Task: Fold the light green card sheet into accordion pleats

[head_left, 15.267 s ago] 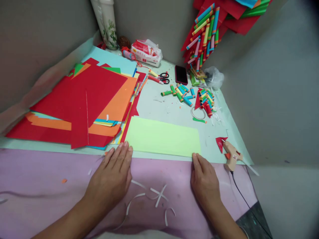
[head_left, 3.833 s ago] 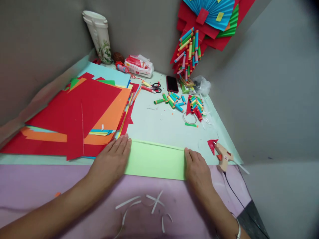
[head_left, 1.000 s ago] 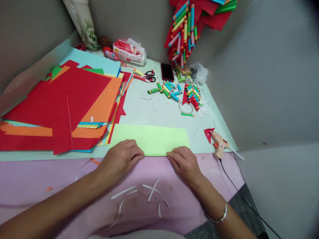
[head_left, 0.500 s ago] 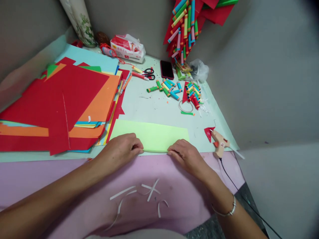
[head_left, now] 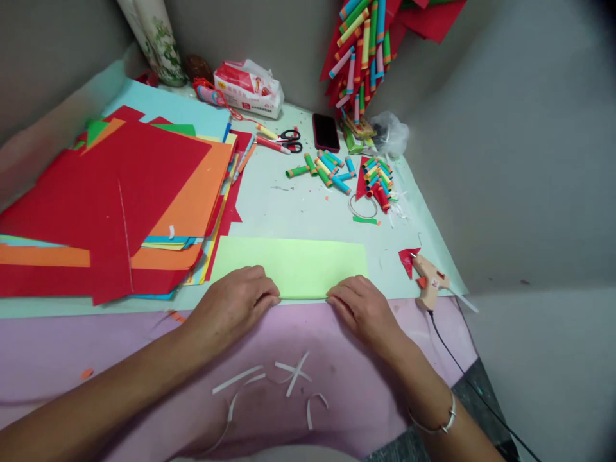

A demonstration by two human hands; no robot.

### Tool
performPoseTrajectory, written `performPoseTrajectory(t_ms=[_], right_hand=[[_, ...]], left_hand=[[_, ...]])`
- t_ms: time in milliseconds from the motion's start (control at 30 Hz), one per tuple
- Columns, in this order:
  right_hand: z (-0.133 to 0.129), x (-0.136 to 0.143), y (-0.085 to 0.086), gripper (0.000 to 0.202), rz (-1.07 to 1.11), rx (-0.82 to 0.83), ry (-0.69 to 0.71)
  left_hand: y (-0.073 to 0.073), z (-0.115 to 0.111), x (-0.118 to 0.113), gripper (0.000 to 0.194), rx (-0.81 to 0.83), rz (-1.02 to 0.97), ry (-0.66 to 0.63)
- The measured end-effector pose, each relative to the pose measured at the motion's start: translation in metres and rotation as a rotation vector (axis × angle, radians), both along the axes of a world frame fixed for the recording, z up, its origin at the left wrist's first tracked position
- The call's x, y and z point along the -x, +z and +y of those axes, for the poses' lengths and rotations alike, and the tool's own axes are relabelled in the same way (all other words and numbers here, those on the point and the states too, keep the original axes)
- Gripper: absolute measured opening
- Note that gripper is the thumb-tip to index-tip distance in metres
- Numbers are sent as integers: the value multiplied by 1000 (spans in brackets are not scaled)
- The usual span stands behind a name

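A light yellow-green sheet of paper point(head_left: 298, 266) lies lengthwise along the front edge of the table, its near edge folded or rolled over in a narrow band. My left hand point(head_left: 243, 298) pinches that near edge left of its middle, thumb and fingers pressed together. On the right part of the same edge, my right hand point(head_left: 359, 305) grips in the same way. Both hands partly cover the paper's near corners. Right of the paper, a beige glue gun point(head_left: 430, 280) rests on its side by a red paper scrap point(head_left: 408, 260).
Stacked coloured paper point(head_left: 110, 205) fills the left side. Farther back are scissors point(head_left: 289, 141), a phone point(head_left: 326, 133), a tissue pack point(head_left: 249, 90) and small paper tubes point(head_left: 332, 170). A bundle of tubes point(head_left: 363, 58) hangs at the back. White strips point(head_left: 293, 373) lie on the pink cloth point(head_left: 356, 398).
The view has shifted slightly. Both hands stay on the paper's near edge, and the paper lies flatter and straighter, its far edge now nearly level.
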State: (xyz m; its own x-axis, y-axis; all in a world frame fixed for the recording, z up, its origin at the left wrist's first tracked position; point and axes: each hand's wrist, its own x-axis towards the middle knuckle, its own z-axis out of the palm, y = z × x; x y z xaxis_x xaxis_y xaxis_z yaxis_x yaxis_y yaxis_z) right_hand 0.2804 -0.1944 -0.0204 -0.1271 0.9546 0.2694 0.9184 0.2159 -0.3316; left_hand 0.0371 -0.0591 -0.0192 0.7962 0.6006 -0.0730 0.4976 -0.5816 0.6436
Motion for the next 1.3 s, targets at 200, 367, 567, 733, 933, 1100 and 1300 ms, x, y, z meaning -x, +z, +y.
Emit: performPoseTrajectory(t_ms=[200,367,567,733,933,1100,1300], right_hand=[[5,-2,2,20,24,88,-6],[7,-8,5,17,56,158,-23],[-2,-24,6,16,73,217,-69],[-13,-36,6,11,48,220,-94],[-19,-45,2,13,53,184,-95],[-15,-48,5,14,144,279,-112],[-9,-47,13,17,215,345,-173]], left_hand=[[8,2,-6,22,49,86,28],[15,4,-10,20,89,134,61],[19,9,-16,18,96,186,101],[24,13,-19,19,115,234,97],[23,14,-19,20,126,244,108],[22,16,-17,21,146,262,117],[27,22,-19,21,196,316,132]])
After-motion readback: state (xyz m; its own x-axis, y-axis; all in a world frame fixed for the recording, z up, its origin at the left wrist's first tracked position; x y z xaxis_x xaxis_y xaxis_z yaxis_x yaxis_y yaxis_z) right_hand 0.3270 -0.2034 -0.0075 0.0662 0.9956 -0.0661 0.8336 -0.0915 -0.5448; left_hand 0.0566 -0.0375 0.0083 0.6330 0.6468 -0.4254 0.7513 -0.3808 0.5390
